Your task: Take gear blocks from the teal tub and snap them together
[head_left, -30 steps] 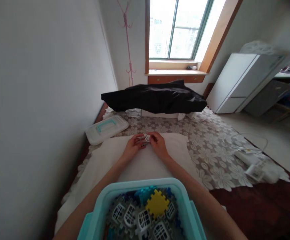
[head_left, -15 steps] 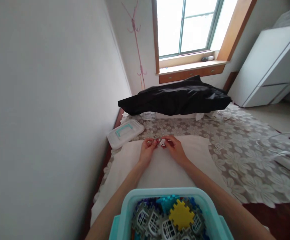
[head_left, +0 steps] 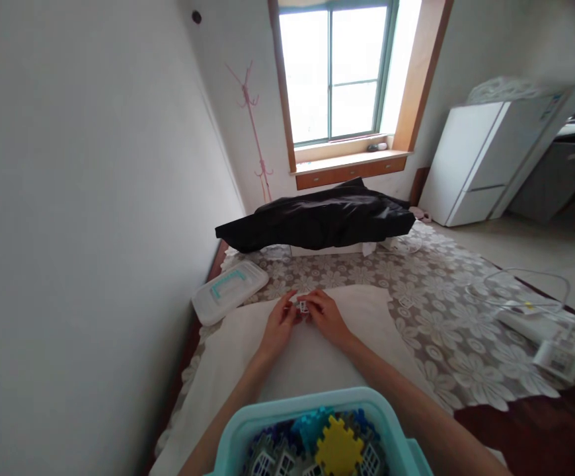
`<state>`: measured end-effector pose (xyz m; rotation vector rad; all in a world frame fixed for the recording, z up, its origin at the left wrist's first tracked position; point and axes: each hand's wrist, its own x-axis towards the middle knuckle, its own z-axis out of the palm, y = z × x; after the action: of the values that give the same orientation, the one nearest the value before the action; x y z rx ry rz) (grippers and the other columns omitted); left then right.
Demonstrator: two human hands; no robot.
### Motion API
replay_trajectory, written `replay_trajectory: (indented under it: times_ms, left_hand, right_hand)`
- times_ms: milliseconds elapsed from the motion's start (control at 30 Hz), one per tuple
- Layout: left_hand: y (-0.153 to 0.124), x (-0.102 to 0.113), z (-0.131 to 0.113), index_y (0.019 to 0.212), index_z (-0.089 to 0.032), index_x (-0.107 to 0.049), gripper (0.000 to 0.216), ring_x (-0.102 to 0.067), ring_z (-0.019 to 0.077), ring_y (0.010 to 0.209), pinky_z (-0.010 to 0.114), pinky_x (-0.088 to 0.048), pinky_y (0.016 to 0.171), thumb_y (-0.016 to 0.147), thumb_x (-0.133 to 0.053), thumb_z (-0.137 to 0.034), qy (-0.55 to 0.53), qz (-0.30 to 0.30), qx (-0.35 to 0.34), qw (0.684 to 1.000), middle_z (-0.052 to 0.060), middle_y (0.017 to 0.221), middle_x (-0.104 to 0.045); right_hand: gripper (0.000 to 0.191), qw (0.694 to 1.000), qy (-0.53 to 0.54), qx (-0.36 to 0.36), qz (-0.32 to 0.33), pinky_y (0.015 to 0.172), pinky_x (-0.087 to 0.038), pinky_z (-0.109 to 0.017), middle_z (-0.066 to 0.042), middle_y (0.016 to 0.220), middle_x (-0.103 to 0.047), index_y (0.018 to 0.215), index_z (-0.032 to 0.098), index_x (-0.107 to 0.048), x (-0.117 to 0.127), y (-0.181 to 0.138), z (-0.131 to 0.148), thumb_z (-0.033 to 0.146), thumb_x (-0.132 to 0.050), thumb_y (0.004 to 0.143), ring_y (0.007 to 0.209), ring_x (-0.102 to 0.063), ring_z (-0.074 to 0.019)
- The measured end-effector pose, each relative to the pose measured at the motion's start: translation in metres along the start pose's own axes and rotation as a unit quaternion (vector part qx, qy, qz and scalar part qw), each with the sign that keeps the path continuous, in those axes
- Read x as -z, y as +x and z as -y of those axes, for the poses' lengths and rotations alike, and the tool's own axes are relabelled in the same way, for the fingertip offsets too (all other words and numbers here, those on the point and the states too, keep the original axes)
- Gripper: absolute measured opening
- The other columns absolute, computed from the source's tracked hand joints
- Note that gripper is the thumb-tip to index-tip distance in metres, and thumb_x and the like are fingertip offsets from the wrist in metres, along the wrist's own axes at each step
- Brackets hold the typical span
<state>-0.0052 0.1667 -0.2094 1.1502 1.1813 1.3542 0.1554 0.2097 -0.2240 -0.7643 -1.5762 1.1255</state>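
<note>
Above the white cloth, both hands meet at a small white plastic window piece with a grid. My right hand pinches it from the right. My left hand closes on its left side; its fingertips partly hide what lies between them. Nearest to me stands a light-teal bin full of building pieces. On top lies a yellow notched piece, beside a blue notched piece and several grey pieces with white window grids.
A white lid with a teal mark lies by the left wall. Black sheeting covers something across the far side. A pale cable and white items lie on the flowered cover at right. A white fridge stands beyond.
My hands have come closer together around the white piece. The view has turned and tilted, so the bin sits lower and more of the room shows at right.
</note>
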Motion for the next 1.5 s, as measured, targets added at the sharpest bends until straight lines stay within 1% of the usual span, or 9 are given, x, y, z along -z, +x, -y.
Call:
replay_trajectory:
  times_ms: [133,300,500,667,900,1033,1167,1333,1500]
  left_hand:
    - [0.001,0.002,-0.003,0.111,-0.017,-0.075,0.045,-0.069,0.0211,0.086,0.034,-0.064,0.072,0.081,-0.081,-0.05,0.024,-0.004,0.022,0.999,0.011,0.102,-0.072]
    - [0.001,0.002,-0.004,0.1,-0.017,-0.072,0.044,-0.069,0.0224,0.084,0.031,-0.063,0.063,0.075,-0.085,-0.051,0.021,-0.063,0.024,0.997,0.009,0.092,-0.071]
    - [0.001,0.003,-0.004,0.097,-0.019,-0.06,0.05,-0.072,0.0249,0.1,0.037,-0.066,0.073,0.07,-0.091,-0.047,-0.073,-0.101,0.026,0.992,0.006,0.101,-0.07]
    - [0.002,0.004,-0.003,0.09,-0.02,-0.054,0.051,-0.072,0.0251,0.103,0.037,-0.066,0.078,0.066,-0.095,-0.037,-0.143,-0.081,0.067,0.984,0.004,0.097,-0.069]
    - [0.002,0.004,0.002,0.104,-0.023,-0.053,0.053,-0.074,0.0206,0.093,0.038,-0.066,0.08,0.07,-0.092,-0.036,-0.151,-0.078,0.064,0.983,0.001,0.1,-0.069]
    - [0.001,0.005,0.003,0.114,-0.024,-0.053,0.056,-0.075,0.0196,0.09,0.041,-0.065,0.085,0.074,-0.089,-0.04,-0.135,-0.068,0.048,0.987,0.002,0.105,-0.071]
    - [0.001,0.006,0.005,0.122,-0.021,-0.057,0.062,-0.075,0.0236,0.095,0.041,-0.064,0.085,0.075,-0.089,-0.046,-0.117,-0.064,0.048,0.99,0.009,0.11,-0.073]
    - [-0.001,0.001,0.005,0.115,-0.021,-0.056,0.06,-0.076,0.027,0.098,0.041,-0.065,0.082,0.075,-0.088,-0.051,-0.076,-0.047,0.053,0.995,0.011,0.108,-0.076]
    - [-0.004,-0.002,0.001,0.115,-0.024,-0.052,0.06,-0.077,0.0255,0.094,0.04,-0.064,0.08,0.076,-0.086,-0.055,-0.078,-0.035,0.044,0.995,0.008,0.105,-0.076]
  right_hand:
    - [0.026,1.0,-0.003,-0.004,-0.021,0.059,-0.055,-0.029,-0.005,0.095,-0.065,0.11,0.023,-0.074,-0.001,0.0,0.0,0.035,-0.058,0.092,0.064,-0.06,-0.0156]
    - [0.023,0.998,-0.045,0.035,-0.026,0.069,-0.053,-0.03,-0.003,0.088,-0.062,0.102,0.022,-0.074,0.001,0.002,-0.001,0.024,-0.06,0.083,0.071,-0.059,-0.0167]
    - [0.028,0.998,0.043,-0.024,-0.035,0.065,-0.052,-0.03,0.0,0.086,-0.061,0.109,0.022,-0.068,0.0,0.002,-0.011,0.03,-0.06,0.083,0.068,-0.063,-0.0168]
    - [0.019,0.998,0.034,-0.029,-0.049,0.064,-0.05,-0.028,0.001,0.078,-0.063,0.096,0.021,-0.063,0.0,0.003,-0.009,0.032,-0.064,0.08,0.068,-0.06,-0.0168]
    - [0.017,0.998,0.056,-0.038,-0.004,0.053,-0.041,-0.024,0.007,0.062,-0.055,0.094,0.023,-0.062,0.001,-0.001,-0.001,0.028,-0.059,0.079,0.053,-0.052,-0.0135]
    - [0.012,0.999,0.031,-0.02,-0.013,0.069,-0.052,-0.029,-0.001,0.078,-0.071,0.087,0.021,-0.068,0.002,-0.001,0.003,0.031,-0.063,0.083,0.072,-0.066,-0.0178]
    - [0.022,0.998,0.05,-0.012,-0.023,0.08,-0.055,-0.034,-0.006,0.1,-0.077,0.101,0.022,-0.071,0.001,-0.001,0.006,0.032,-0.067,0.082,0.09,-0.072,-0.0227]
    - [0.019,0.998,-0.014,-0.037,-0.051,0.066,-0.048,-0.031,-0.002,0.072,-0.069,0.086,0.022,-0.074,0.004,0.0,0.004,0.04,-0.071,0.083,0.068,-0.062,-0.02]
    - [0.024,0.996,0.004,-0.042,-0.073,0.06,-0.043,-0.029,0.002,0.067,-0.06,0.078,0.022,-0.065,0.007,0.003,-0.002,0.045,-0.07,0.084,0.062,-0.054,-0.017]
